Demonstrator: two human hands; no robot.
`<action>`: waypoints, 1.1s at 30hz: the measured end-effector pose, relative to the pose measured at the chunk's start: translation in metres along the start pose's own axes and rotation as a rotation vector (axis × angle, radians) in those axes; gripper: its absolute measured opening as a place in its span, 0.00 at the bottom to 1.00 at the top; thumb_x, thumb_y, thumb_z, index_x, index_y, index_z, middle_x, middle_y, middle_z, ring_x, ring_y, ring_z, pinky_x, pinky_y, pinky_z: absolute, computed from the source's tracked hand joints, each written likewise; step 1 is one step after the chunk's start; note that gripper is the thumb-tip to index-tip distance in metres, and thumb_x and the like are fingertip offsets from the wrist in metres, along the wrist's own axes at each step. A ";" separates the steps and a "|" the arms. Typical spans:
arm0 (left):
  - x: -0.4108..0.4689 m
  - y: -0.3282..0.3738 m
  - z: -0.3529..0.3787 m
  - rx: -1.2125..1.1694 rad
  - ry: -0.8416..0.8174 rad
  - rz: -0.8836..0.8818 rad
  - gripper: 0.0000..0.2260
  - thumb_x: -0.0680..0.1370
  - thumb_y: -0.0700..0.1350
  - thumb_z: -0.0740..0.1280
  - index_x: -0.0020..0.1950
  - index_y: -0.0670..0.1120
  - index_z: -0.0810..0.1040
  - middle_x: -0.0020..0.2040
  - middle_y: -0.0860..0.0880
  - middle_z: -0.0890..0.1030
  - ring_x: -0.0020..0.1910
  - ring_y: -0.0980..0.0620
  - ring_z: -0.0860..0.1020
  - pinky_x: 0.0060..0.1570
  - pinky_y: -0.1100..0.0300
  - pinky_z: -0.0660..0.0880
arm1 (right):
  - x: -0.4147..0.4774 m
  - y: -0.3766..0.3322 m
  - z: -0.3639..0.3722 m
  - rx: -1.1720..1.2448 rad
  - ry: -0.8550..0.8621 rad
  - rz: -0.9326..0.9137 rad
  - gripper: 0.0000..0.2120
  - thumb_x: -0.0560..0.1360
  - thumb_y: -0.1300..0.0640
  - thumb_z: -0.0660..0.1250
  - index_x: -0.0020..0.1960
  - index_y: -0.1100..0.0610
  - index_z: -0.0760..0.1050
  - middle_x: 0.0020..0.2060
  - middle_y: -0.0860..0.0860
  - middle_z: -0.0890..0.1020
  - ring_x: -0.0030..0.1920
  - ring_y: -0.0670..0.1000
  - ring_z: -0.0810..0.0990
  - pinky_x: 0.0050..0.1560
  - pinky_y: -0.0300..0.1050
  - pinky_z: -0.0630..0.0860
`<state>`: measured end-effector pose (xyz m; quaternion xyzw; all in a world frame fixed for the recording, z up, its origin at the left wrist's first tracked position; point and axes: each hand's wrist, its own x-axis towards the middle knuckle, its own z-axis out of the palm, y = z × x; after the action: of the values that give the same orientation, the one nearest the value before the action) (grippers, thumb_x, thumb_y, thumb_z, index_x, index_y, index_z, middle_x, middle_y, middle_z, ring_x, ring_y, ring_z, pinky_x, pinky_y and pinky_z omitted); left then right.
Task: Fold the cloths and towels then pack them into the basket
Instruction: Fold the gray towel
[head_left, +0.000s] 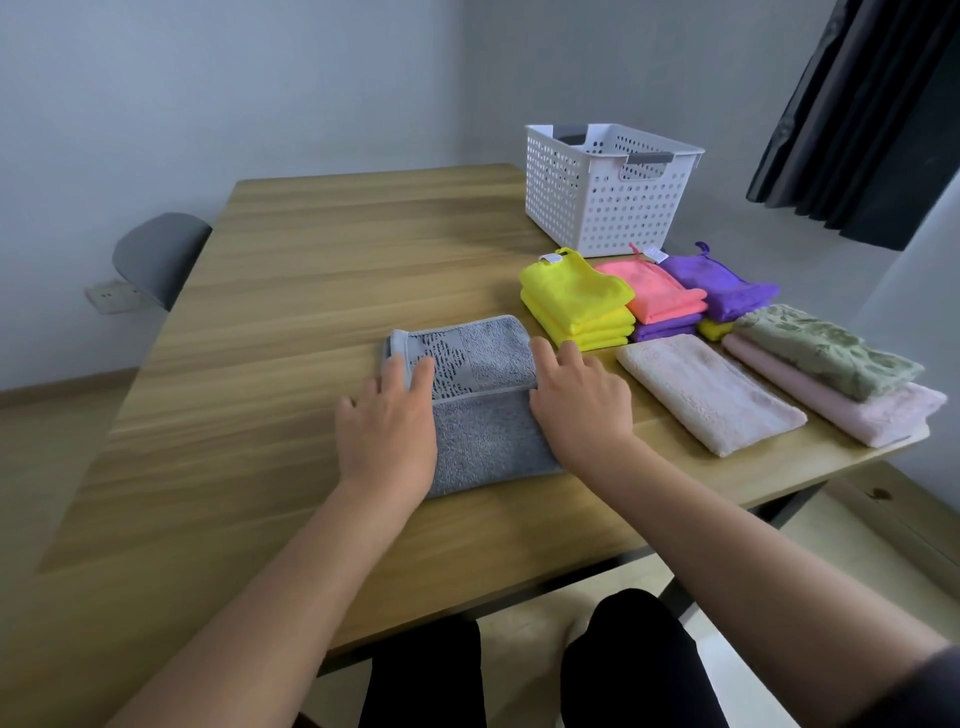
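Black-trousered knees (623, 654) under desk (291, 270) edge. Left grip (387, 421) flat and spread, resting on folded grey towel (483, 426) mid-desk; right grip (576, 400) spread too, pressing towel's right side. Right of it, pink towel (711, 395), then green towel (826, 353) atop 2nd pink towel (893, 415). Behind, folded yellow cloths (576, 301), coral cloth (654, 293), purple cloths (724, 291), just before white basket (597, 208).

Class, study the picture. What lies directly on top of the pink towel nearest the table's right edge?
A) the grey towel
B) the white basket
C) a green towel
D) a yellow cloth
C: the green towel lies folded and stacked right on that pink towel.
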<state>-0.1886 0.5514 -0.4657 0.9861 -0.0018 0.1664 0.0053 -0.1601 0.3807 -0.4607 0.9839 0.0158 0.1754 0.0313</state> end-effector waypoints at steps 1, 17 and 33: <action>0.002 -0.002 0.000 0.002 -0.028 0.019 0.25 0.77 0.42 0.59 0.74 0.49 0.57 0.71 0.46 0.63 0.64 0.44 0.69 0.56 0.49 0.67 | 0.001 0.001 -0.001 -0.011 0.017 -0.035 0.16 0.79 0.58 0.55 0.66 0.54 0.62 0.55 0.54 0.73 0.53 0.57 0.75 0.36 0.46 0.63; 0.162 -0.045 0.012 -0.543 -0.628 -0.363 0.12 0.75 0.47 0.69 0.52 0.41 0.74 0.44 0.45 0.76 0.36 0.51 0.73 0.29 0.60 0.70 | 0.145 -0.001 0.006 0.249 -0.614 -0.342 0.31 0.74 0.56 0.67 0.74 0.50 0.58 0.65 0.56 0.72 0.59 0.56 0.74 0.58 0.49 0.72; 0.149 -0.056 -0.015 -0.634 -0.428 0.157 0.09 0.73 0.44 0.71 0.41 0.52 0.72 0.40 0.53 0.76 0.37 0.55 0.73 0.35 0.61 0.67 | 0.160 0.012 -0.021 0.351 -0.354 -0.527 0.11 0.68 0.60 0.70 0.38 0.51 0.67 0.33 0.43 0.71 0.34 0.45 0.69 0.34 0.34 0.64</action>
<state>-0.0521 0.6068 -0.4036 0.9448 -0.1295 -0.0518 0.2964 -0.0174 0.3769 -0.3854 0.9515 0.2932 -0.0170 -0.0919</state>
